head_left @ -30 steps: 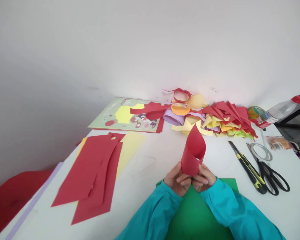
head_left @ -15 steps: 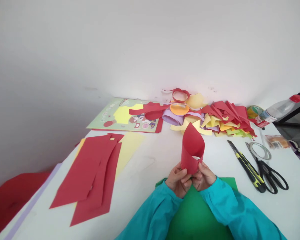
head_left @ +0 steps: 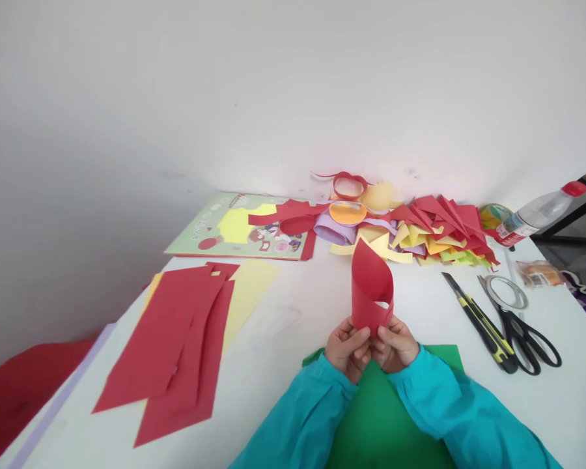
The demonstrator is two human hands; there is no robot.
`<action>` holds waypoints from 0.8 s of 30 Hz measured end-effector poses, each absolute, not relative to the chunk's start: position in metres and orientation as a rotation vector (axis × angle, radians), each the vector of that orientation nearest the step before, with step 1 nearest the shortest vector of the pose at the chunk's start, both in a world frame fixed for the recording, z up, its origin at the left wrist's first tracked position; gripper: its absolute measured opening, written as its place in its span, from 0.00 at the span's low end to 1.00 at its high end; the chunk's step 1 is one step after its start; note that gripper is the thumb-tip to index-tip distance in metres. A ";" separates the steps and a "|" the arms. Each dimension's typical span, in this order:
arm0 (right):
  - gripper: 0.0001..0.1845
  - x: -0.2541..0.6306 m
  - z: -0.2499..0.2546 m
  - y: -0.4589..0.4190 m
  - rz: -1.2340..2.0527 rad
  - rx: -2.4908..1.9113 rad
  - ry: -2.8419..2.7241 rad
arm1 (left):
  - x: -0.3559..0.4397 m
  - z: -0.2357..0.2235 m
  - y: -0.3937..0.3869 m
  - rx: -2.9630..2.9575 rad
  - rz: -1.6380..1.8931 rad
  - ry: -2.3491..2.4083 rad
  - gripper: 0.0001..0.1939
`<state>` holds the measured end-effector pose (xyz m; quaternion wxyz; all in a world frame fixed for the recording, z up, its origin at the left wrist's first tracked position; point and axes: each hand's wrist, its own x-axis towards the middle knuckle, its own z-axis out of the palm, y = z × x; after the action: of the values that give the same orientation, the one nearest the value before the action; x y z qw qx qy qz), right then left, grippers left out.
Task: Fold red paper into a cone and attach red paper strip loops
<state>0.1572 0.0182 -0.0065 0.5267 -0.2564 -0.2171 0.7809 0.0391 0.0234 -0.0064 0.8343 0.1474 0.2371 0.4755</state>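
Observation:
A sheet of red paper (head_left: 367, 296), curled into an upright tube with a pointed top, stands between my two hands. My left hand (head_left: 348, 348) pinches its lower left edge, thumb in front and fingers behind. On the lower right, my right hand (head_left: 395, 342) is closed on the same paper, its thumb near the left thumb. The fingers behind the tube are partly hidden. Under my forearms lies a green sheet (head_left: 388, 417).
To the left lie red paper sheets (head_left: 166, 339) over yellow ones. Behind are a printed green pad (head_left: 195, 234), paper scraps (head_left: 442, 228) and a bottle (head_left: 537, 215). On the right rest a utility knife (head_left: 481, 326), a tape roll (head_left: 505, 292) and scissors (head_left: 527, 342).
My right thumb has moved left and down along the paper's bottom edge, closer to the left thumb. The curled paper has turned slightly. The whole view has shifted a little.

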 end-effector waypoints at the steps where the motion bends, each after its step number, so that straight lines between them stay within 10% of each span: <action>1: 0.12 0.157 -0.006 0.018 1.872 -0.604 -0.527 | 0.039 -0.006 0.023 0.321 1.006 0.504 0.09; 24: 0.16 0.161 0.003 0.019 1.952 -0.568 -0.497 | 0.036 -0.001 0.025 0.280 0.952 0.373 0.07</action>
<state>0.1609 0.0193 0.0029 0.5006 -0.2349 -0.2058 0.8074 0.0360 0.0255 -0.0007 0.8628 0.1334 0.1780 0.4539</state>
